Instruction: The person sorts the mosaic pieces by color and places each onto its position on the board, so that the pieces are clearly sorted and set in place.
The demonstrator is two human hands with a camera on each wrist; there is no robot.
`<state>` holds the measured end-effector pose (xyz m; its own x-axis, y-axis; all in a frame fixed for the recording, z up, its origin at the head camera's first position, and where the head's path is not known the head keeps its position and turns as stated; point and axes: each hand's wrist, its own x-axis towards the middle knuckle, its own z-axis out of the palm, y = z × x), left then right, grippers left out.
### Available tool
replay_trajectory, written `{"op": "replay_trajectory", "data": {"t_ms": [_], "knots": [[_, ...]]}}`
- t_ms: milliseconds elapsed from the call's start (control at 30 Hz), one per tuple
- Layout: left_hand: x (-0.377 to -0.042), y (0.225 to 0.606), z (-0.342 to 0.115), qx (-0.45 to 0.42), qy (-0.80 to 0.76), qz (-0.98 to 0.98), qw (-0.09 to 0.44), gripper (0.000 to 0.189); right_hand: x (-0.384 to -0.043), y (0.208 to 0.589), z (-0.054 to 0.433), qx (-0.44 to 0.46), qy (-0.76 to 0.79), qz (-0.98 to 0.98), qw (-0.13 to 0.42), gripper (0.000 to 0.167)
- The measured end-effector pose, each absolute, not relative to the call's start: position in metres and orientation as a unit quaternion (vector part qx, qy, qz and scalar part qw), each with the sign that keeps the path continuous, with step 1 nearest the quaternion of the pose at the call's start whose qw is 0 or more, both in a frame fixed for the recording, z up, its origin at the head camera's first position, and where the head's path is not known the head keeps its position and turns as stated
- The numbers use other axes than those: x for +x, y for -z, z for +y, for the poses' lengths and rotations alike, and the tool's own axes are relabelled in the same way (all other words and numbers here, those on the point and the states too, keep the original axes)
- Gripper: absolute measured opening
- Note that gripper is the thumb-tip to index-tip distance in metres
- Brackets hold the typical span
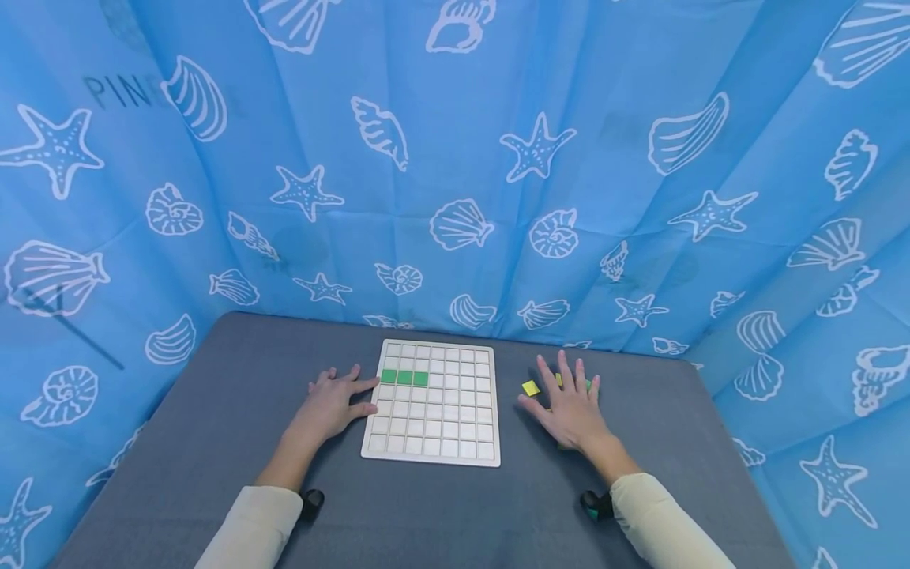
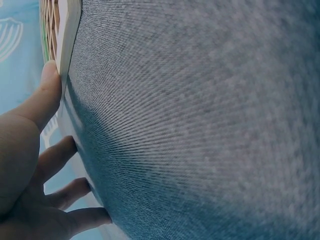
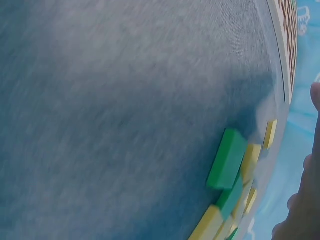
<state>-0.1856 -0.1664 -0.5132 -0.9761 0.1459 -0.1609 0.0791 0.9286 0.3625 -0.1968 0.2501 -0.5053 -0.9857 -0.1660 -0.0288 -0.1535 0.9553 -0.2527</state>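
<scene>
A white square grid board lies on the grey table, with three green tiles side by side in a row at its upper left. My left hand touches the board's left edge with its thumb and a finger; in the left wrist view the thumb presses the rim. To the right of the board, my right hand hovers with spread fingers over loose tiles. A yellow tile shows beside its thumb. Beneath that hand, the right wrist view has a green tile and several yellow ones, partly overlapping.
The grey tabletop reaches back to a blue curtain printed with white shells and starfish, which also hangs at both sides. A dark wrist strap sits at the left wrist, another at the right.
</scene>
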Motion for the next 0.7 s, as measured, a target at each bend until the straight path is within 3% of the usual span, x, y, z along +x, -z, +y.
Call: {"op": "replay_trajectory", "data": {"t_ms": [700], "knots": [[-0.184, 0.512, -0.167, 0.059, -0.184, 0.977, 0.094, 0.06, -0.197, 0.509, 0.299, -0.052, 0.166, 0.985, 0.019, 0.08]]}}
